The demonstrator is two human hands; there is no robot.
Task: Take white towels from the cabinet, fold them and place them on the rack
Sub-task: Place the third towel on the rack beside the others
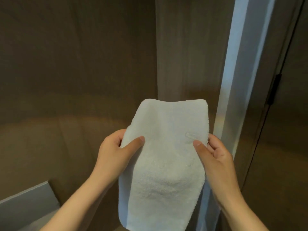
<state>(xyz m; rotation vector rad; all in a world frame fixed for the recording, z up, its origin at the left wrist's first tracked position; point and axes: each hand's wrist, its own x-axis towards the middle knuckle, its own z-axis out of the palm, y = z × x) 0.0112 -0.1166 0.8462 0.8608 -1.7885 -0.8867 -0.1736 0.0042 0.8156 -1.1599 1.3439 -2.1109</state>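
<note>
In front of the brown cabinet wall [75, 64], I hold the white towel [165, 155] in the air: left hand [115, 152] and right hand [215, 155] each pinch a side edge, thumbs on top.

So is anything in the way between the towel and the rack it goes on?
Can't tell: no rack shows in this view. Both the left hand and the right hand already hold the white towel up in the air, with only brown wall panels behind it.
</note>
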